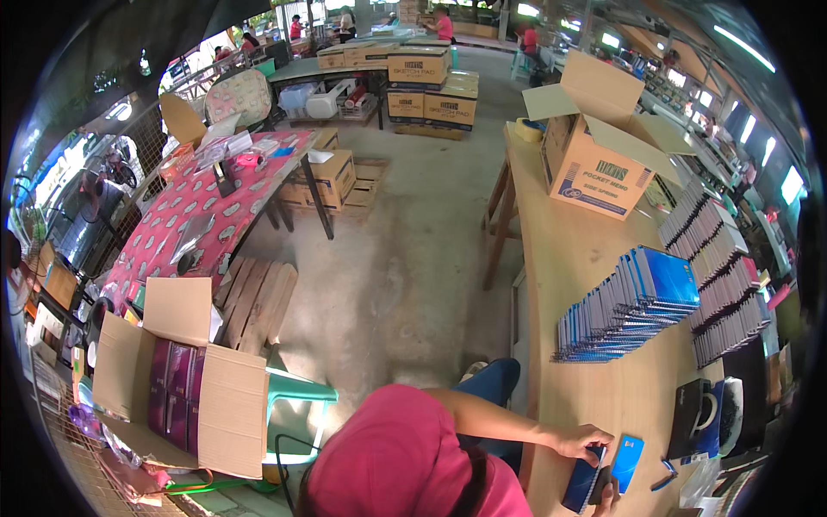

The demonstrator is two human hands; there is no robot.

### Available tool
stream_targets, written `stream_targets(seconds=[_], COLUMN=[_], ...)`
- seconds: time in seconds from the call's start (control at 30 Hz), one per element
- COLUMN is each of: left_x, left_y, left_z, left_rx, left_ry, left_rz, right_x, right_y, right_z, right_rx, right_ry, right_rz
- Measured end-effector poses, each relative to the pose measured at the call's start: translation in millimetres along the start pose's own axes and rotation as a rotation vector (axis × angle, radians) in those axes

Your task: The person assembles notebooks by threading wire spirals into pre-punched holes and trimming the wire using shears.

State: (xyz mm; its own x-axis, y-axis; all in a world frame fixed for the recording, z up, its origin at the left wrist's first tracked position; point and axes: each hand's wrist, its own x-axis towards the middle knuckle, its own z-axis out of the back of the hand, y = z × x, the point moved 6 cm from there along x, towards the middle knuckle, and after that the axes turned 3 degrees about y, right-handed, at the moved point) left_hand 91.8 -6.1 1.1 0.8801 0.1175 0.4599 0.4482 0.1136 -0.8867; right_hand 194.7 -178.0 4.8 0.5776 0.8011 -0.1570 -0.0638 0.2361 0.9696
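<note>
On the wooden table [564,284] at lower right lies a small dark blue spiral notebook [579,488]. My left hand [586,442] reaches in from the left and pinches the notebook's upper end, fingers curled. Only part of my right hand [608,498] shows, at the lower edge, with its fingers against the notebook's wire-bound side. A bright blue notebook [628,461] lies flat just right of both hands. Farther right is a blue pen-like object [664,475]. Pink cloth at the bottom hides part of the near side.
Blue spiral notebooks [629,297] stand in a leaning row, with more stacks [715,276] behind. An open carton [594,172] sits at the table's far end. Dark bags [693,418] lie at right. At left are another open carton [233,405] and a pink-covered table [207,207].
</note>
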Motion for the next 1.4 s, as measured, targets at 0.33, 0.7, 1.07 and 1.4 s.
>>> stream_targets(seconds=[0.33, 0.7, 1.07, 1.4], left_x=[1, 11, 22, 17], left_y=[18, 31, 1, 0], left_z=[7, 20, 7, 32], left_rx=[-0.242, -0.358, -0.333, -0.282], left_ry=[-0.053, -0.043, 0.023, -0.065], left_rz=[0.113, 0.353, 0.306, 0.345], right_x=[-24, 0, -39, -136], right_y=[-122, 32, 45, 15], right_z=[100, 6, 119, 75], right_rx=[0.451, -0.163, -0.71, -1.255], right_ry=[-0.331, -0.063, -0.635, -0.815], right_rz=[-0.045, 0.019, 0.075, -0.187])
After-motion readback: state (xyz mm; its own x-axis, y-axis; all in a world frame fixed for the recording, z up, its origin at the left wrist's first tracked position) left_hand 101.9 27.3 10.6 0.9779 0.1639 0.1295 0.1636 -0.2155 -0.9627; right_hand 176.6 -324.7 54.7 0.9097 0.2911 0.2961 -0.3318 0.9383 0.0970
